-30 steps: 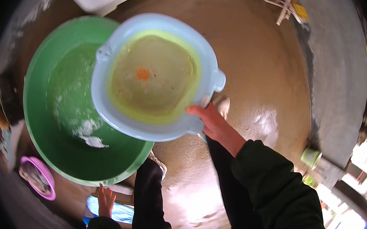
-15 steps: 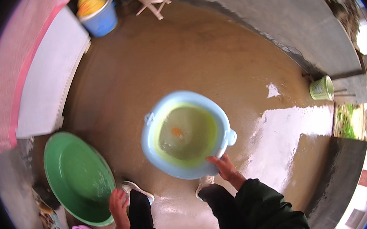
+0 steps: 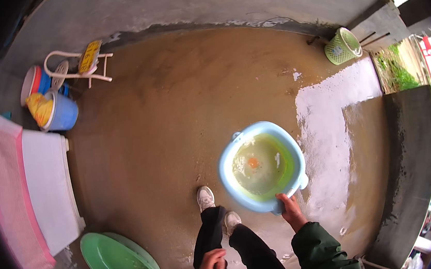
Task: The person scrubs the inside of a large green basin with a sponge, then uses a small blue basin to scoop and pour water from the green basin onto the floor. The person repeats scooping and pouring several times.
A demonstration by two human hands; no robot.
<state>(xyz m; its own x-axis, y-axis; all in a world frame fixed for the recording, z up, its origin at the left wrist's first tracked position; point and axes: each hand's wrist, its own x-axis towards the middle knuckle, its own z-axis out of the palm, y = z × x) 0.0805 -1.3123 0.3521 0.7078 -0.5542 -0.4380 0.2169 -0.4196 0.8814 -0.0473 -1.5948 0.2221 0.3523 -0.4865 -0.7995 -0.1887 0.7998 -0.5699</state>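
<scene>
A light blue basin (image 3: 231, 192) with a yellow-green inner wall hangs out in front of my legs, over the wet floor. Cloudy-looking water with an orange patch shows inside it. My right hand (image 3: 291, 211) grips the near right part of its rim, thumb on top. My left hand (image 3: 213, 268) is held low in front of my left leg, fingers loosely curled in, with nothing visible in them. Left of that hand stands a large green tub (image 3: 118, 265), cut by the lower edge of the view.
The wet brown floor (image 3: 148, 141) shines white at the right. A light green basket (image 3: 339, 50) stands at the far right by the wall. Far left are a blue bucket (image 3: 63, 112) with yellow stuff and a small chair (image 3: 64, 71). A pink-covered white piece (image 3: 47, 189) lines the left side.
I have turned toward the right and stepped, carrying the basin along in my right hand. My left hand has come away from beside the green tub and curled in.
</scene>
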